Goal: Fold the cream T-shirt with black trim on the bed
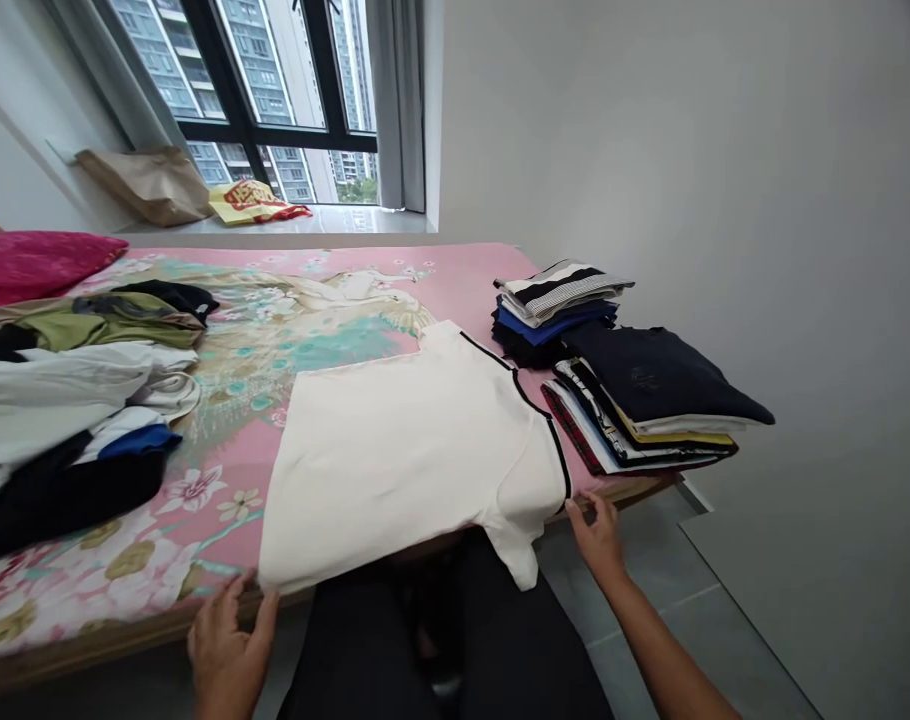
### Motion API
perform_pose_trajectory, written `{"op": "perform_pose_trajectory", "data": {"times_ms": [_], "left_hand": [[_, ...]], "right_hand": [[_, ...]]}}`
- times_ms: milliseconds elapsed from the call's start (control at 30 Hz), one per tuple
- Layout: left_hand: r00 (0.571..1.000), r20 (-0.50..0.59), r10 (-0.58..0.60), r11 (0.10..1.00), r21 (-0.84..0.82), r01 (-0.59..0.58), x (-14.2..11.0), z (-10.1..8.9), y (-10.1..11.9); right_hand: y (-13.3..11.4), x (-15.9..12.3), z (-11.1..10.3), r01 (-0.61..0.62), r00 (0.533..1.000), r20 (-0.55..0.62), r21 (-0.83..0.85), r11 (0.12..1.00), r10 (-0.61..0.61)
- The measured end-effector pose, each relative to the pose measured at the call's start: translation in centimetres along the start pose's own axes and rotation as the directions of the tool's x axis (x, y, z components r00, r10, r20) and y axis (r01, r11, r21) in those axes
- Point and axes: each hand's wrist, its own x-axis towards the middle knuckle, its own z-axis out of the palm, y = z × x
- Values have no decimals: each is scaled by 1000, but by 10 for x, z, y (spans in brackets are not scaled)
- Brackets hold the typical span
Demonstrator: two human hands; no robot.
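A white T-shirt with black neck trim (410, 460) lies spread on the pink floral bedsheet (222, 510), one sleeve hanging over the bed's near edge. My left hand (230, 650) rests open at the shirt's lower left corner, by the wooden bed frame (125, 645). My right hand (597, 540) sits at the shirt's right side, fingertips at its edge near the sleeve, with no clear grip on the cloth. Between my hands are my dark trousers (440, 650).
Two stacks of folded clothes (556, 310) (642, 400) stand at the bed's right. A loose heap of garments (72, 400) and a magenta pillow (35, 265) lie at the left. A paper bag (147, 185) and yellow plastic bag (252, 200) sit on the windowsill.
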Motion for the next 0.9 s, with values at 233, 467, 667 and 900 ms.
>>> {"op": "perform_pose_trajectory", "data": {"times_ms": [233,467,667,900], "left_hand": [[850,426,-311,159,-858,488,-15,-3,46],[773,593,-225,112,-773,625,-13,-16,37],[746,635,-200,64,-752,656,-20,-14,35],[814,497,-301,55,-843,535,-12,-17,38]], "right_hand": [[-3,-23,24,-333,916,339,340,879,216],[20,-15,-13,-400,775,576,130,907,260],[11,-34,-24,-393,762,611,171,904,215],[-6,-52,-22,-478,778,584,312,821,231]]}}
